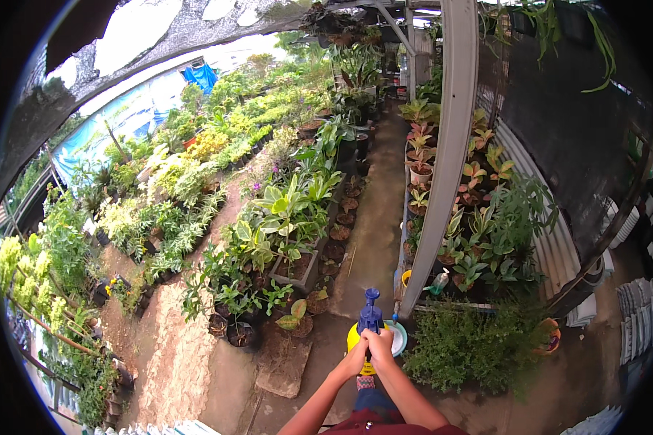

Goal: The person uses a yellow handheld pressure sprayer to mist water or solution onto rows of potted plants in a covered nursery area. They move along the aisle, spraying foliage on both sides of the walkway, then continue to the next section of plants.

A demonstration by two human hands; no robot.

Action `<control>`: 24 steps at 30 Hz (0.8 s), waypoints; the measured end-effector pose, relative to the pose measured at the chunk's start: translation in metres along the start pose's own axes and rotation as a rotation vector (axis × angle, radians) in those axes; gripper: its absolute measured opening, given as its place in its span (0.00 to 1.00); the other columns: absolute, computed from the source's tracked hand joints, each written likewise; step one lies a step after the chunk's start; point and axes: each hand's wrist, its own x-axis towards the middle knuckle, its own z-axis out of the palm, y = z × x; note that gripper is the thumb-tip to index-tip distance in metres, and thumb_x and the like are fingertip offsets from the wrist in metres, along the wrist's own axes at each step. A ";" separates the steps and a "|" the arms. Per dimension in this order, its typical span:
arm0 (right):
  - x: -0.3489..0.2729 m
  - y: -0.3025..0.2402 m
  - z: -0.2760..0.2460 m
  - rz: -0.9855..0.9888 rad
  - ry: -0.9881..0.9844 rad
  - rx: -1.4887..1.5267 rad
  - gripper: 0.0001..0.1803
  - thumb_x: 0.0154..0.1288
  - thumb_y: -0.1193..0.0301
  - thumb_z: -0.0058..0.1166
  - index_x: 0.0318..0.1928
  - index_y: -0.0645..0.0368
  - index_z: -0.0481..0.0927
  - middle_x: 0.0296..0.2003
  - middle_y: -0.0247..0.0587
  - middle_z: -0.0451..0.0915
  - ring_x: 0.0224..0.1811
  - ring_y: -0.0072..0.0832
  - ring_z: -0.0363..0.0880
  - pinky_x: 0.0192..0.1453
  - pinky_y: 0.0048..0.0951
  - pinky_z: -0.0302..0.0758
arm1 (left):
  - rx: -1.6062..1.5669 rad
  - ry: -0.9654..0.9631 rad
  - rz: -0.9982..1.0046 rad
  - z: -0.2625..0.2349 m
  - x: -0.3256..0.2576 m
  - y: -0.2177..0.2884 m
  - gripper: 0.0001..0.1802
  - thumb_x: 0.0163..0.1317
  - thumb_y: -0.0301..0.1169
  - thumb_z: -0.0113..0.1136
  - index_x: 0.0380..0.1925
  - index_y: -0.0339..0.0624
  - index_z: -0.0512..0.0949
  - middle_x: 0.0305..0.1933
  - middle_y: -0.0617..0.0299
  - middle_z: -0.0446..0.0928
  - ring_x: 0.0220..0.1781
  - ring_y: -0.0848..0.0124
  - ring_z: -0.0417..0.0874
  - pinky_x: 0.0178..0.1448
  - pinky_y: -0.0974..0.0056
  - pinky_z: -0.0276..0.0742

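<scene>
In front of me is a pump sprayer (371,317) with a blue head and a yellow tank, its nozzle end turned away from me. My left hand (358,354) and my right hand (379,345) come together behind the blue head, fingers closed around its grip. The hands cover the grip and part of the tank. Right beside the sprayer is a pale teal basin (400,338), partly hidden by my right hand and the tank.
A metal post (442,152) rises just ahead on the right. Bushy green plants (471,348) stand right of the basin. Potted plants (283,225) line the left of a wet concrete path (377,196). A stone slab (284,362) lies left of my arms.
</scene>
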 end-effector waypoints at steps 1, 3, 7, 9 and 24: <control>0.033 0.002 -0.002 -0.024 0.049 -0.004 0.10 0.41 0.72 0.56 0.16 0.67 0.72 0.25 0.38 0.67 0.23 0.25 0.69 0.30 0.29 0.68 | 0.053 -0.026 0.081 -0.001 0.024 0.012 0.19 0.68 0.34 0.34 0.49 0.32 0.66 0.52 0.45 0.68 0.54 0.61 0.70 0.60 0.63 0.63; 0.092 0.004 0.012 -0.089 0.153 0.164 0.03 0.45 0.76 0.53 0.20 0.62 0.73 0.22 0.32 0.72 0.20 0.20 0.70 0.26 0.25 0.67 | 0.351 -0.077 0.185 -0.016 0.070 0.036 0.21 0.69 0.36 0.32 0.54 0.32 0.62 0.57 0.48 0.63 0.56 0.59 0.69 0.65 0.60 0.57; 0.140 -0.054 0.033 -0.114 0.138 0.230 0.02 0.52 0.75 0.53 0.26 0.60 0.76 0.23 0.31 0.76 0.23 0.20 0.75 0.28 0.21 0.69 | 0.124 0.141 0.047 -0.033 0.134 0.060 0.17 0.66 0.32 0.45 0.52 0.35 0.60 0.57 0.48 0.59 0.56 0.58 0.70 0.58 0.61 0.68; 0.165 -0.079 0.038 -0.130 0.197 0.253 0.06 0.53 0.74 0.54 0.32 0.62 0.78 0.26 0.33 0.78 0.25 0.21 0.76 0.29 0.21 0.71 | 0.093 0.217 0.040 -0.049 0.164 0.080 0.20 0.62 0.31 0.53 0.50 0.37 0.60 0.54 0.52 0.62 0.53 0.65 0.72 0.47 0.66 0.75; 0.337 -0.068 0.076 -0.053 0.675 0.080 0.09 0.46 0.71 0.56 0.17 0.62 0.74 0.14 0.33 0.72 0.13 0.20 0.70 0.19 0.23 0.66 | 0.089 -0.412 -0.336 -0.183 0.423 0.029 0.18 0.62 0.40 0.50 0.44 0.38 0.70 0.38 0.63 0.72 0.38 0.76 0.71 0.39 0.71 0.69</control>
